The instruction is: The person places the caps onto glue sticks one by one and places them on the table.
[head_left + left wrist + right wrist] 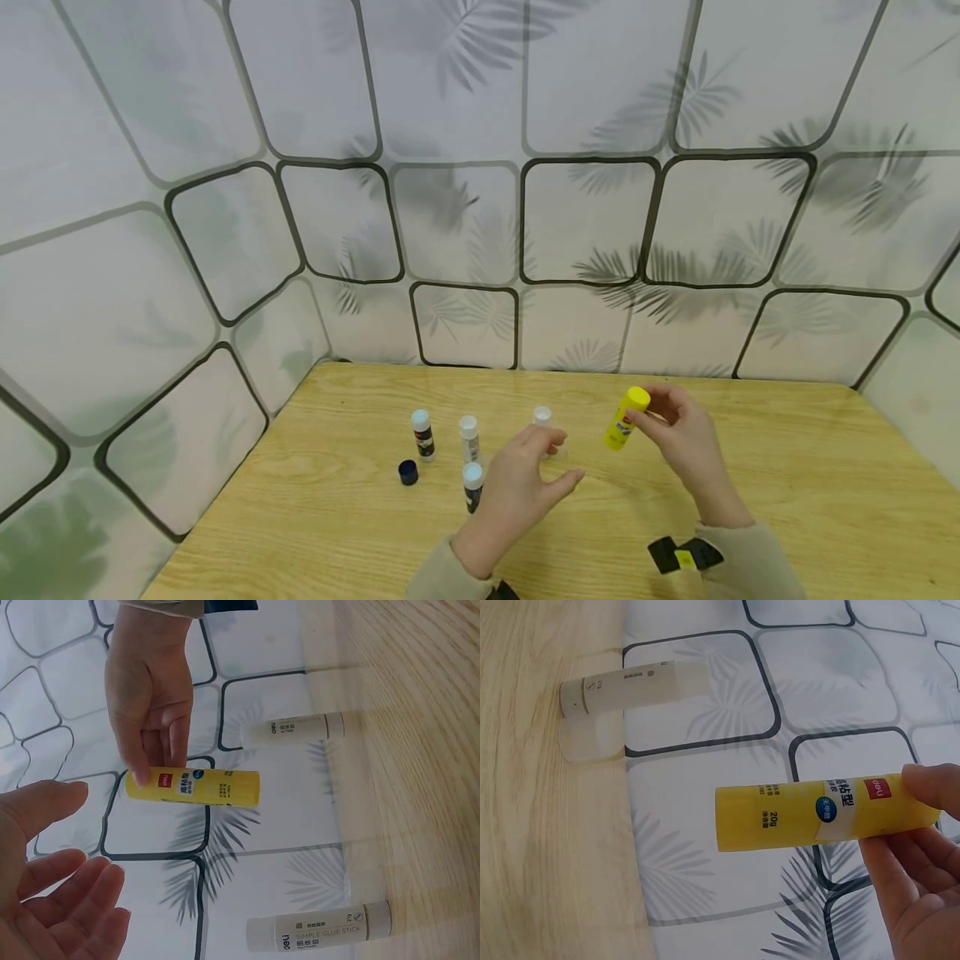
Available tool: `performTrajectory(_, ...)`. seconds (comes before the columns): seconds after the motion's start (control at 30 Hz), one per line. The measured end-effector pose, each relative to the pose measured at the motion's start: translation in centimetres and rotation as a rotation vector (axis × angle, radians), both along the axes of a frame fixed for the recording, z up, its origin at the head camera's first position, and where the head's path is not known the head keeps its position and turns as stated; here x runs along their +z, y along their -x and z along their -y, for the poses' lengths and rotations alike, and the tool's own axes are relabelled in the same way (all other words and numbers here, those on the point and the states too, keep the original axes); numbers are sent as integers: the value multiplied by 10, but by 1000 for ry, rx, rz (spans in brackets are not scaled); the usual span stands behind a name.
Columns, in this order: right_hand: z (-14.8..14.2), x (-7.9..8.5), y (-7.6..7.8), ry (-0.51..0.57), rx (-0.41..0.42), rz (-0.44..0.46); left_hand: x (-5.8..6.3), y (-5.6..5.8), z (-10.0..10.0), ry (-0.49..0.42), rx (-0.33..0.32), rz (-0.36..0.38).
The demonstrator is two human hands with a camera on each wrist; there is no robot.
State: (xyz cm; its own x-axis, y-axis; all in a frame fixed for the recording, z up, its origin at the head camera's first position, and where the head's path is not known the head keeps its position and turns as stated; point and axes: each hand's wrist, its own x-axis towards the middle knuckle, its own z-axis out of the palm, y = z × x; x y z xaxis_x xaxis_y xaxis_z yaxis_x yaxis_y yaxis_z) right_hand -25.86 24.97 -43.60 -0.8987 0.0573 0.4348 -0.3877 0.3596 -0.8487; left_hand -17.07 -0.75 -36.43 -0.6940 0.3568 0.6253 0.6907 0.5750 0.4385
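Observation:
In the head view my right hand (693, 446) pinches a yellow glue stick (619, 429) near its upper end, between thumb and fingers. The stick is tilted and held above the table. To its left, my left hand (513, 483) hovers with thumb and fingers spread apart and nothing in them. A white glue stick (542, 414) stands just behind the left hand, which partly hides it. The left wrist view also shows the yellow glue stick (195, 787) in the other hand's fingertips, plus a white "Simple Glue Stick" (319, 928) standing nearby.
Left of the hands stand another white glue stick (469, 439) and two white-capped tubes with dark labels, one farther back (423, 435) and one nearer (473, 477). A dark blue cap (408, 472) sits on the wooden table (300, 517). Patterned cloth (465, 325) borders the table's back and sides.

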Motion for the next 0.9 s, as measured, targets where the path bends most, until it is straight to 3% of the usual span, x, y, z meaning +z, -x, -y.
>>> performTrajectory(0.17, 8, 23, -17, 38, 26, 53, 0, 0, 0, 12, 3, 12)
performTrajectory(0.23, 12, 31, -21, 8, -14, 99, 0, -1, 0, 14, 3, 16)
performTrajectory(0.33, 9, 21, -17, -41, -58, 80, 0, -1, 0, 18, 4, 21)
performTrajectory(0.4, 12, 27, -20, -72, -73, 125, 0, -1, 0, 22, 5, 21)
performTrajectory(0.43, 8, 15, -12, -91, -89, 99, 0, -1, 0, 25, 6, 21)
performTrajectory(0.5, 9, 16, -14, -122, -109, 108, 0, -1, 0, 30, 7, 18)
performTrajectory(0.57, 12, 25, -19, -148, -117, 164, -1, 0, 0, 31, 8, 15)
performTrajectory(0.63, 12, 22, -19, -168, -144, 154, -1, 0, 0, 30, 7, 10)
performTrajectory(0.67, 19, 36, -28, -170, -138, 188, -1, 0, 0, 30, 5, 7)
performTrajectory(0.77, 26, 50, -38, -189, -131, 210, -1, 0, 0, 32, 3, 7)
performTrajectory(0.9, 28, 53, -42, -220, -120, 216, 0, 0, 0, 37, 1, 15)
